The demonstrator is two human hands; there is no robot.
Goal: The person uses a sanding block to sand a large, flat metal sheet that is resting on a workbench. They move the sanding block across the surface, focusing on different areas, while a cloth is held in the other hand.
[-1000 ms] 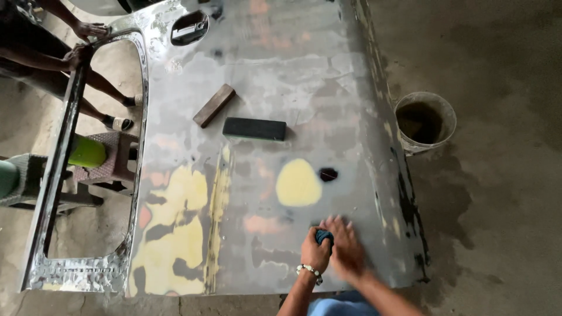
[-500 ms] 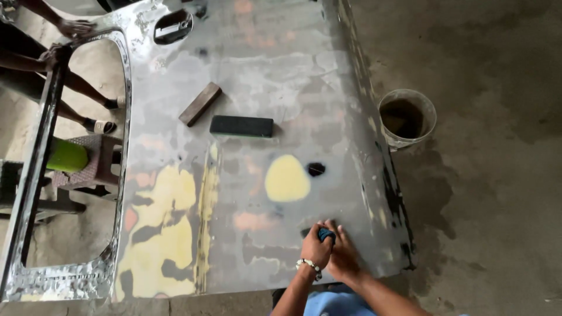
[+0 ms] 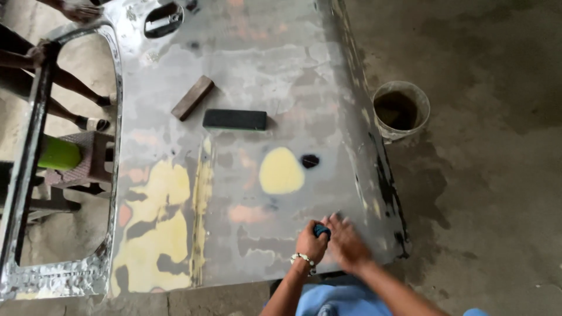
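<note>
The head view looks down on a bare-metal car door (image 3: 246,134) lying flat, and everything else is placed from it. Near the door's lower right corner the left hand (image 3: 311,243) has its grip curled shut around a small dark-blue pad (image 3: 321,230), pressed to the metal; a beaded bracelet sits on that wrist. The right hand (image 3: 346,244) lies just beside it, fingers spread flat, holding nothing, its fingertips touching the pad's side. Judging from the surface, the work looks partly done: most of the door is stripped to dull, streaky grey steel, while large irregular patches of pale yellow filler (image 3: 157,234) remain toward the lower left, a rounder yellow spot (image 3: 281,171) sits mid-door, and faint pinkish smears show between them. A small black blotch (image 3: 309,160) lies just right of the round spot. The strip by the hands is mottled grey and seems to be the part in hand. Near the door's middle rest two loose things: a flat, matte black block (image 3: 235,119) and, to its upper left, a brown block (image 3: 192,98) set at a slant, seemingly wood. The window opening fills the door's left side, its frame rough and shiny. Through it show a green cylinder (image 3: 59,153) and another person's legs (image 3: 70,99). Right of the door, on stained concrete, stands a grimy round bucket (image 3: 401,110).
</note>
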